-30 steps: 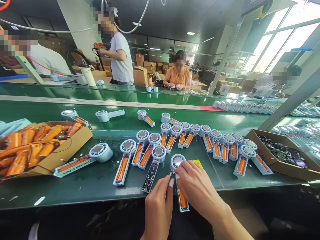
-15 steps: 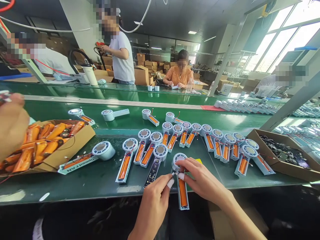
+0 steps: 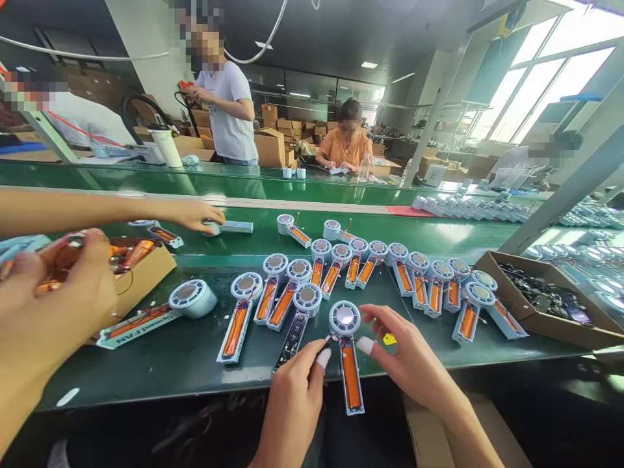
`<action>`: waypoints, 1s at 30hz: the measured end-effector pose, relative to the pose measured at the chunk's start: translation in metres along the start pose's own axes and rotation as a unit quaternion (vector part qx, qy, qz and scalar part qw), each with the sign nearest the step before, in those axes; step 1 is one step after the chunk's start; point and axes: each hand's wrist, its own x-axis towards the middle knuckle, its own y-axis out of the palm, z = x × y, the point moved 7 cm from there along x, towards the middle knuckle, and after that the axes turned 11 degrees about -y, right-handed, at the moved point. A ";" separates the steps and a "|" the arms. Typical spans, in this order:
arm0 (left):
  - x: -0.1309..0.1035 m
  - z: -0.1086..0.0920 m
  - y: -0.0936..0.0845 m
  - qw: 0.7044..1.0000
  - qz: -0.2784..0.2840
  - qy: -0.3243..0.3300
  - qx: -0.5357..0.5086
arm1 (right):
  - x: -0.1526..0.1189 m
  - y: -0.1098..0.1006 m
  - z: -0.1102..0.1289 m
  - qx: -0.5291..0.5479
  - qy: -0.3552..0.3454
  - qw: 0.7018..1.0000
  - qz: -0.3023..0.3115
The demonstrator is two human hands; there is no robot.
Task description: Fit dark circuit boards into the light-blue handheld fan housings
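Observation:
In the head view, my left hand [image 3: 295, 383] pinches a small circuit board [image 3: 332, 338], of which just the dark end shows past the fingertips. Beside it lies a handheld fan [image 3: 344, 318] with a round pale-blue head and an uncovered handle holding an orange battery [image 3: 350, 374]; the handle reaches over the bench's front edge. My right hand [image 3: 402, 354] hovers right of this fan, fingers apart and holding nothing. White covers are on a finger of each hand. Left of the fan, another fan [image 3: 307, 298] has a dark circuit board [image 3: 291, 339] along its handle.
Several battery-fitted fans [image 3: 377, 250] stand across the green bench [image 3: 195, 374]. A carton of orange batteries [image 3: 146, 273] is left, a carton of circuit boards [image 3: 492, 273] right. A co-worker's hand [image 3: 82, 286] is over the batteries; another person's hand [image 3: 197, 214] touches a fan behind.
My right hand has moved off the fan to the right and opened. My left hand has shifted slightly left. Another person's arm has reached in from the left, and the co-worker's hand has moved over the batteries.

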 end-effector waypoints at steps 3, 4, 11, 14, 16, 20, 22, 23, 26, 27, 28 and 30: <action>-0.004 0.003 0.003 1.000 -0.005 -0.006 0.002 | -0.010 0.000 -0.008 0.026 0.038 0.999 0.010; -0.004 0.003 0.004 1.000 -0.001 -0.008 0.001 | -0.010 0.001 -0.008 0.038 0.032 0.999 0.011; -0.004 0.002 0.005 0.999 0.007 -0.046 -0.019 | 0.013 0.006 0.006 0.103 -0.011 0.988 -0.115; -0.006 0.007 0.007 0.996 0.020 -0.077 -0.045 | 0.018 0.025 -0.003 0.246 0.083 0.956 -0.137; -0.007 0.010 0.009 0.992 0.033 -0.097 -0.070 | 0.018 0.038 -0.008 0.333 0.138 0.923 -0.138; -0.009 0.016 0.014 0.988 0.060 -0.114 -0.090 | 0.015 0.042 -0.005 0.334 0.128 0.926 -0.122; -0.009 0.017 0.016 0.985 0.072 -0.118 -0.101 | 0.013 0.039 0.000 0.332 0.101 0.933 -0.098; -0.009 0.016 0.016 0.984 0.075 -0.119 -0.106 | 0.012 0.038 0.002 0.349 0.089 0.929 -0.089; -0.009 0.012 0.014 0.984 0.080 -0.116 -0.109 | 0.009 0.036 0.004 0.423 0.079 0.898 -0.093; -0.010 0.011 0.014 0.985 0.078 -0.112 -0.103 | 0.008 0.036 0.002 0.439 0.089 0.888 -0.104; -0.011 0.009 0.013 0.987 0.076 -0.108 -0.094 | 0.007 0.037 0.000 0.447 0.104 0.881 -0.115; -0.013 0.008 0.012 0.990 0.069 -0.098 -0.073 | 0.006 0.040 -0.004 0.456 0.135 0.871 -0.126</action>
